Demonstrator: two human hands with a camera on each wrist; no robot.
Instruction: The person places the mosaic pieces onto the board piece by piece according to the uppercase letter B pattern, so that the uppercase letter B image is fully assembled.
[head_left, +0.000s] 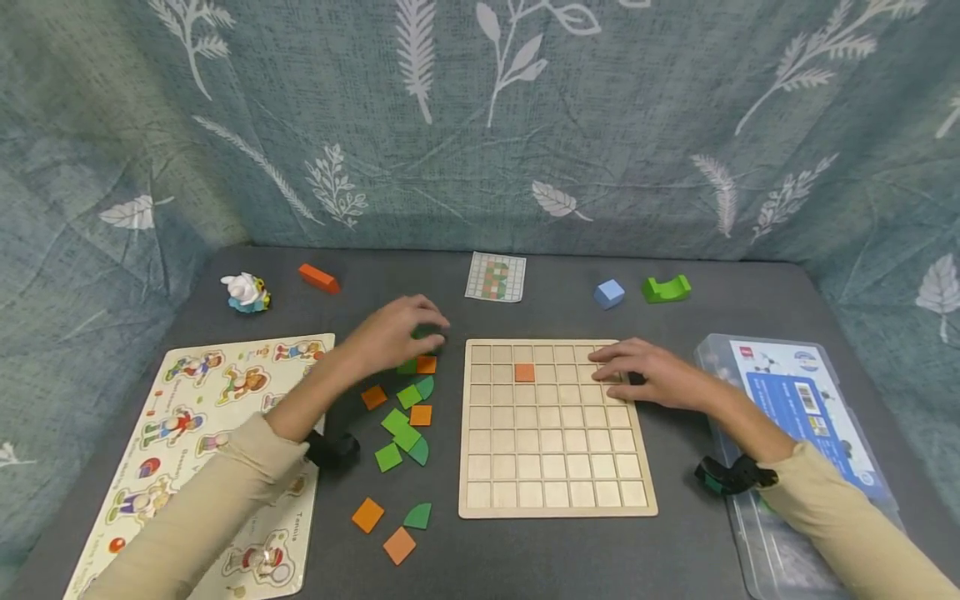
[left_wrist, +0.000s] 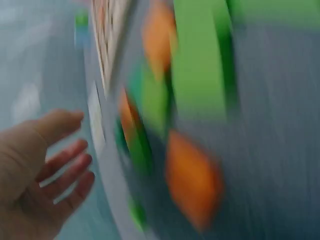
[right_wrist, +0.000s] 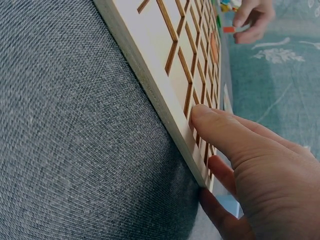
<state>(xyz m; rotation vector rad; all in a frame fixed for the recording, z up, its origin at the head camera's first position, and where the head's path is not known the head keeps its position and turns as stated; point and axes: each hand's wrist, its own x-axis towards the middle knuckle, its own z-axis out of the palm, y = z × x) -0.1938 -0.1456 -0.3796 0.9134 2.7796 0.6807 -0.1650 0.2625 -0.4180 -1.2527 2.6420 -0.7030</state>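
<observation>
Cream-coloured puzzle board (head_left: 221, 412) with sports figures, lower left of the frame, partly under the left sleeve. White-and-blue figurine (head_left: 246, 292) at upper left, red-orange block (head_left: 319, 278) right of it. Left hand (head_left: 397, 333), left of centre, hovers over the top of a tile scatter: fingers loosely bent, thumb apart, nothing gripped in the blurred left wrist view. Below it, running down to lower centre-left: orange tiles (head_left: 421, 415), green square tiles (head_left: 387, 457), green quarter-round tiles (head_left: 417, 516), some touching. Small pattern card (head_left: 495, 277) lies upper centre. Wooden grid board (head_left: 558, 512) fills the centre; one orange-red tile (head_left: 524, 372) sits in its second row, third column. Blue block (head_left: 609, 293), upper right of centre. Right hand (head_left: 651, 372) rests on the grid board's upper right edge, fingers relaxed and spread, not closed round it. Green curved block (head_left: 666, 289) above that hand; clear plastic box (head_left: 738, 525) at lower right, under the right sleeve.
</observation>
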